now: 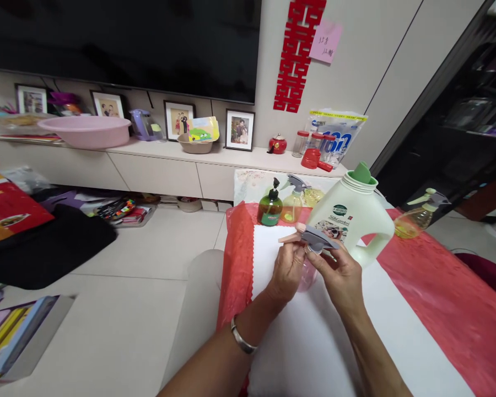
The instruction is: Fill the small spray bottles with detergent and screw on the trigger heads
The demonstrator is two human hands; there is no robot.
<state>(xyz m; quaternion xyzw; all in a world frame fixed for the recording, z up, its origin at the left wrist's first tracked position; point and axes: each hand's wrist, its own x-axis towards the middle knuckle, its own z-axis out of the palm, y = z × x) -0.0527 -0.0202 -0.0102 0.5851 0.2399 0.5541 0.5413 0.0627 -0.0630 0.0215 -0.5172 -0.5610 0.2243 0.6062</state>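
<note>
A pink see-through spray bottle (307,278) stands on the white cloth, its grey spray head (317,238) on top and a pinkish trigger pointing left. My left hand (288,271) is closed around the bottle's neck, just under the trigger. From the other side, my right hand (342,275) pinches the base of the spray head with thumb and fingers. Both hands partly hide the bottle. Close behind them is a large pale green jug (347,207) with a green spout in its open mouth.
A green pump bottle (270,209) and a yellowish spray bottle (291,207) stand behind my hands. Another spray bottle (417,220) is on the red cover (450,270) at right. The low cabinet behind holds a pink basin (86,132), photo frames and glass jars.
</note>
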